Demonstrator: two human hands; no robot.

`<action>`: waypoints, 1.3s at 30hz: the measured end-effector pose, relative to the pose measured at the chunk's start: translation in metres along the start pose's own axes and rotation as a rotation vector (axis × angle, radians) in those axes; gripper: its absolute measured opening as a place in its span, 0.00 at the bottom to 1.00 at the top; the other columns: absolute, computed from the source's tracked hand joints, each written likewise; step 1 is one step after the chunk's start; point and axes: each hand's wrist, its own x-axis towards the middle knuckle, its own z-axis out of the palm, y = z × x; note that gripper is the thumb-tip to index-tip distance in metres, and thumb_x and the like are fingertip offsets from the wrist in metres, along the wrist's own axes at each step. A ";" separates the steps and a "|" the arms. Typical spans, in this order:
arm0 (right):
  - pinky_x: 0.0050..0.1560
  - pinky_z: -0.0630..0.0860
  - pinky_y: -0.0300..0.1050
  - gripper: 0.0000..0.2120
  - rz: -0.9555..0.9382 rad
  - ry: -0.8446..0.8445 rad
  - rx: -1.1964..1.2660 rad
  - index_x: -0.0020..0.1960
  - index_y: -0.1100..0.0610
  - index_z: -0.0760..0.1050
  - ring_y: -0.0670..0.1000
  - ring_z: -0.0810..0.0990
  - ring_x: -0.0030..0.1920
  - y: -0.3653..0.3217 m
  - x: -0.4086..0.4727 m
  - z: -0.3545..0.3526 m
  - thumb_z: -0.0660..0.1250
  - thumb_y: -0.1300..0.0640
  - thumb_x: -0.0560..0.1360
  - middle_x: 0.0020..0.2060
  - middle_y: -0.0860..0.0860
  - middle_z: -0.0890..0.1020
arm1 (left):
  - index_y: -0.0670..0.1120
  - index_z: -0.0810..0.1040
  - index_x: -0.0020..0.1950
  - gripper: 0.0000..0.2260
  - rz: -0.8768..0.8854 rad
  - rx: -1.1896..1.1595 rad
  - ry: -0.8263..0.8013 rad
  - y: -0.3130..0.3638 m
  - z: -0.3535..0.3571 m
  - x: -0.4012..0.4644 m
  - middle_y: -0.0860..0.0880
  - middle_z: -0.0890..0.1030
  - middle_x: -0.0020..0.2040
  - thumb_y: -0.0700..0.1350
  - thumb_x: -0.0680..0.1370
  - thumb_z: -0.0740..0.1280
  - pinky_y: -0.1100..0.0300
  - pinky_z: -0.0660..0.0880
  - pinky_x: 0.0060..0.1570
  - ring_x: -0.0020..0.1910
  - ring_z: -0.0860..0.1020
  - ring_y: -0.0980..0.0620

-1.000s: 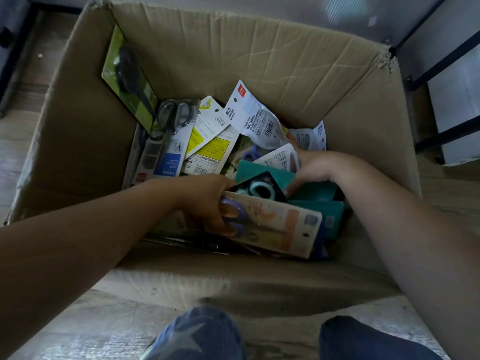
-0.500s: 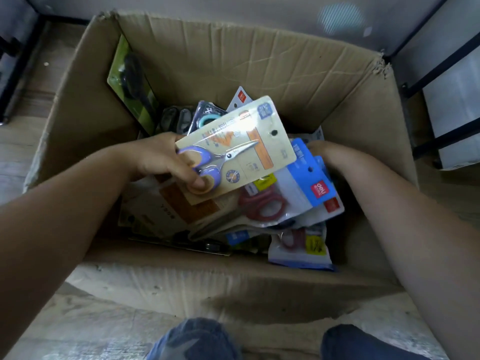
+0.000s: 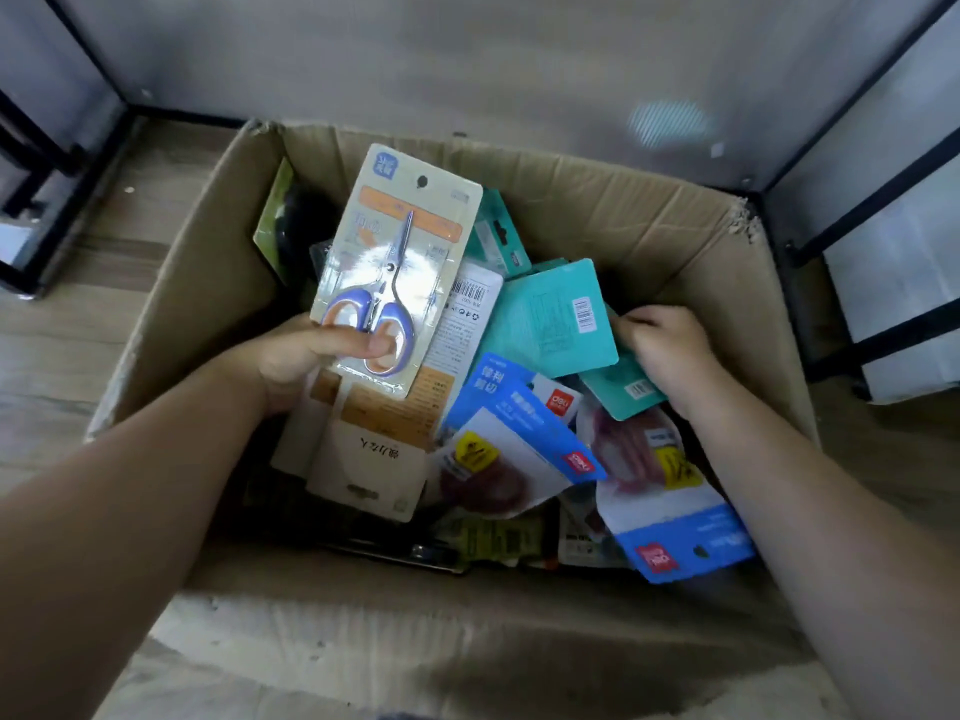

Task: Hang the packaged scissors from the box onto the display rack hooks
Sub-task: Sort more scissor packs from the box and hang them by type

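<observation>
I see the left hand (image 3: 311,356) pinching the cream blister card of purple-handled scissors (image 3: 392,267) upright over the cardboard box (image 3: 649,210), hang-hole end away from me, while the right hand (image 3: 670,350) grips teal packets (image 3: 550,319).

Premises appear to be a retail shop floor or its stockroom. Evidence: an open cardboard box (image 3: 597,210) stands on wood-look flooring (image 3: 130,241), filled with carded retail packs of scissors (image 3: 395,272) bearing barcodes, brand labels and punched hang-holes. Black metal rack frames (image 3: 872,200) with pale panels flank the box on both sides, probably display shelving, though only their lower parts are visible.
</observation>
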 end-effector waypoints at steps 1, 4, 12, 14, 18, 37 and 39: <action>0.28 0.72 0.37 0.08 -0.035 0.027 -0.012 0.38 0.52 0.76 0.47 0.81 0.30 0.000 -0.001 0.000 0.71 0.49 0.72 0.35 0.51 0.81 | 0.49 0.87 0.37 0.28 0.003 -0.005 0.001 0.000 0.001 0.000 0.50 0.85 0.44 0.56 0.40 0.82 0.61 0.77 0.46 0.45 0.83 0.55; 0.33 0.73 0.39 0.18 -0.091 0.125 0.025 0.55 0.53 0.76 0.45 0.80 0.38 0.001 -0.003 0.000 0.73 0.47 0.69 0.42 0.47 0.80 | 0.46 0.86 0.44 0.31 0.018 -0.029 -0.021 -0.003 0.005 0.002 0.52 0.85 0.43 0.54 0.44 0.83 0.63 0.79 0.46 0.45 0.83 0.57; 0.44 0.75 0.46 0.39 -0.017 0.104 0.025 0.71 0.53 0.64 0.48 0.78 0.47 0.003 -0.006 0.003 0.77 0.50 0.65 0.52 0.46 0.75 | 0.44 0.80 0.58 0.23 0.007 -0.181 0.027 -0.005 0.020 0.000 0.40 0.83 0.52 0.41 0.64 0.76 0.51 0.81 0.41 0.49 0.83 0.42; 0.42 0.75 0.46 0.42 0.032 0.118 0.036 0.73 0.54 0.61 0.50 0.78 0.48 0.004 -0.008 0.008 0.77 0.51 0.65 0.58 0.51 0.75 | 0.43 0.79 0.60 0.23 0.002 -0.276 0.043 -0.003 0.022 0.002 0.39 0.82 0.54 0.43 0.66 0.74 0.47 0.80 0.47 0.52 0.82 0.40; 0.29 0.72 0.40 0.42 0.156 0.123 0.038 0.74 0.54 0.59 0.53 0.80 0.51 0.006 -0.020 0.022 0.76 0.51 0.67 0.64 0.56 0.72 | 0.42 0.77 0.63 0.24 -0.022 -0.391 0.022 0.000 0.030 0.004 0.39 0.82 0.54 0.43 0.66 0.71 0.48 0.81 0.41 0.50 0.82 0.41; 0.57 0.73 0.62 0.08 0.418 -0.311 0.504 0.40 0.57 0.77 0.61 0.80 0.47 0.003 -0.041 0.063 0.61 0.61 0.74 0.36 0.56 0.83 | 0.50 0.84 0.47 0.17 -0.171 -0.593 0.014 -0.014 0.066 0.009 0.45 0.85 0.44 0.46 0.59 0.76 0.52 0.79 0.30 0.40 0.85 0.46; 0.59 0.72 0.63 0.10 0.415 -0.314 0.514 0.37 0.57 0.77 0.62 0.79 0.49 0.004 -0.042 0.066 0.60 0.61 0.74 0.36 0.57 0.82 | 0.50 0.84 0.47 0.18 -0.168 -0.606 0.052 -0.012 0.071 0.006 0.45 0.86 0.43 0.46 0.58 0.77 0.53 0.79 0.29 0.39 0.85 0.46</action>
